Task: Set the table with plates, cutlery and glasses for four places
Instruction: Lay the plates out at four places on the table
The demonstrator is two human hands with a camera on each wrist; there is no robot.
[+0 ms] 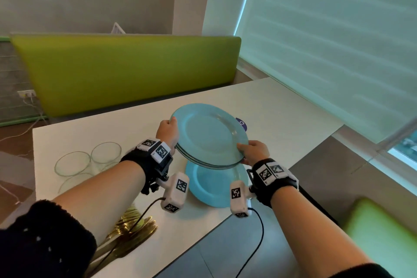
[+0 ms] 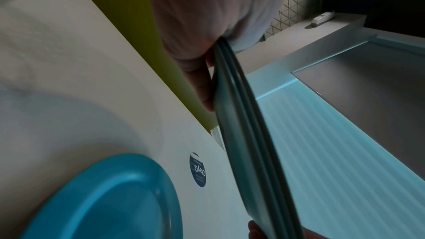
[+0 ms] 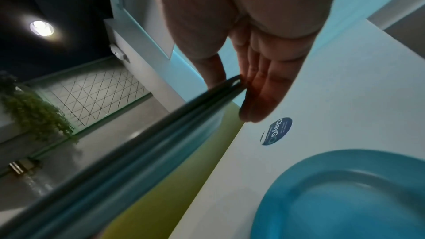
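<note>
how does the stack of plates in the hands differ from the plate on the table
The stack of blue plates is held in the air, tilted, while the single blue plate lies flat on the white table. The stack is gripped at opposite rims by the left hand and right hand; the single plate is untouched. The stack shows several rims layered together; the single plate is one alone. Both are round, blue and of the same design.

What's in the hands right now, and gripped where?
Both hold a stack of blue plates by opposite rims: left hand on the left rim, right hand on the right, above a lone plate on the table.
</note>
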